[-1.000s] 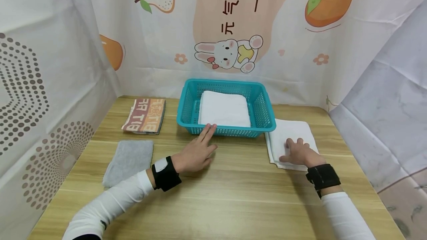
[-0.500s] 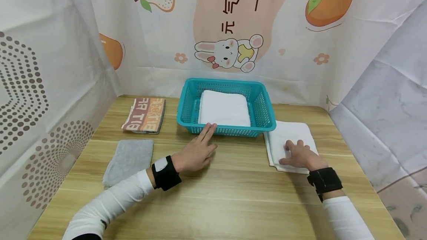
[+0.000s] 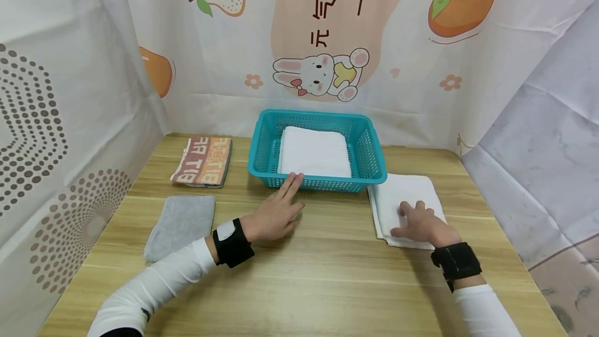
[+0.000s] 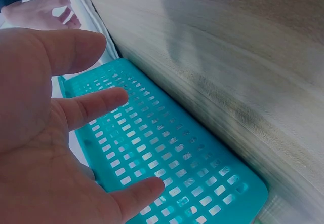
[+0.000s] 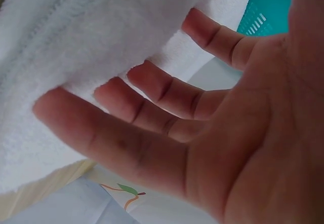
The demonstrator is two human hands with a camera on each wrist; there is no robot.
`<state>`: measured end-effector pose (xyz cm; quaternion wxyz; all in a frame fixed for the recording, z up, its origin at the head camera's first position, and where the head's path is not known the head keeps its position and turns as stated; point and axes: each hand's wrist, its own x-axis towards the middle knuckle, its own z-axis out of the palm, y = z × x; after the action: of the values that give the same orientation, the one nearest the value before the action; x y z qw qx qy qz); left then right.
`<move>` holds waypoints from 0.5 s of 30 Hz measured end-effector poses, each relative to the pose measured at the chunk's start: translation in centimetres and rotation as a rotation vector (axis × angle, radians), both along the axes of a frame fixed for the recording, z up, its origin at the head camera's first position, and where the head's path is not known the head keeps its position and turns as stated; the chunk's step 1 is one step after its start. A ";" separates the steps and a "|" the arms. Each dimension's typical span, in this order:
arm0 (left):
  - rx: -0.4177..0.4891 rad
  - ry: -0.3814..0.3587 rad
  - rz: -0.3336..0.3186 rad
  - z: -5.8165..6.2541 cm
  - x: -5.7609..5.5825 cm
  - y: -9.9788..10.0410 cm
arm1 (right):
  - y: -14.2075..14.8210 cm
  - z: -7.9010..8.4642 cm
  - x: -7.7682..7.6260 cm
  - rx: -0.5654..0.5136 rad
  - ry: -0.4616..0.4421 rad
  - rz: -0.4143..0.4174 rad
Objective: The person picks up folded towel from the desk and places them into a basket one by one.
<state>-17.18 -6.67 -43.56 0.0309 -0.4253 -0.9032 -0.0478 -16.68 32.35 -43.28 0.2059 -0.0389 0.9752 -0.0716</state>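
In the head view, my left hand [image 3: 273, 216] touches the front rim of a teal perforated basket [image 3: 262, 144] with its fingertips. The left wrist view has that hand's fingers spread along the basket's holed wall [image 4: 152, 148]. A folded white towel [image 3: 315, 152] lies inside the basket. To its right, a second folded white towel [image 3: 421, 191] rests on the table, its back left corner beside the basket. My right hand [image 3: 423, 222] lies over this towel with fingers apart, and in the right wrist view the fingertips [image 5: 66, 110] press against the white terry cloth [image 5: 126, 26].
On the wooden table [image 3: 327, 274], a folded patterned towel [image 3: 203, 163] in orange and maroon lies at the back left. A folded grey towel [image 3: 182, 222] lies in front of it, partly behind the left forearm. A printed curtain [image 3: 210, 66] hangs behind the table.
The white towel under my right hand has slid slightly toward the person, the right wrist drawing back with it. My left hand and the basket have stayed in place.
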 end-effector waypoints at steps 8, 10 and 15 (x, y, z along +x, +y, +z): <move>0.002 0.020 -0.005 -0.3 0.0 0.0 | -0.3 0.2 0.7 -0.002 -0.007 -0.006; 0.001 0.029 -0.009 -0.3 -0.1 0.0 | -0.3 0.3 0.9 -0.003 -0.008 -0.004; -0.004 0.036 -0.010 -0.3 -0.1 0.0 | -0.5 0.3 1.4 -0.003 -0.001 0.009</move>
<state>-17.28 -6.64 -43.90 0.0463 -0.4309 -0.9004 -0.0386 -15.28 31.84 -42.96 0.2069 -0.0437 0.9747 -0.0721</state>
